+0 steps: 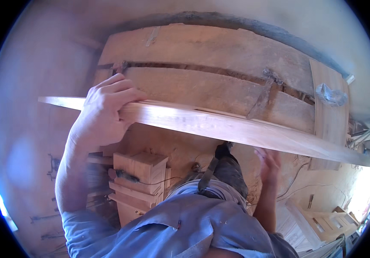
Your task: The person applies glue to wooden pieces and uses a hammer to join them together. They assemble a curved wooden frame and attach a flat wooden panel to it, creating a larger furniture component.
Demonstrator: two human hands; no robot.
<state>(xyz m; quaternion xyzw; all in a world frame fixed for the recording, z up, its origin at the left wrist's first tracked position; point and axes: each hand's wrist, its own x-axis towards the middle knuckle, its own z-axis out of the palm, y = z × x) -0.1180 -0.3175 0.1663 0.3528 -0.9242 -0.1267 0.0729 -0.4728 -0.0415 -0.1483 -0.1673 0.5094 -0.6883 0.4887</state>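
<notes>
A long, pale wooden board [202, 122] stretches across the view in front of me, its narrow face toward me. My left hand [109, 101] is closed over its left part, fingers over the far side and thumb on the near side. Below the board's near edge, right of the middle, is my right hand [269, 161], fingers loosely apart and pointing up. Its fingertips reach the board's lower edge; whether they touch it I cannot tell. Beyond the board lies a dusty workbench of wide planks [202, 47] with a gap running along it.
Metal clamp-like pieces [262, 96] cross the bench gap. A crumpled clear plastic bag [331, 95] lies on a flat panel at the right. A small wooden cabinet [139, 172] with a corded power tool [127, 175] stands lower left. Wooden frame pieces [331, 225] lie lower right, with cables nearby.
</notes>
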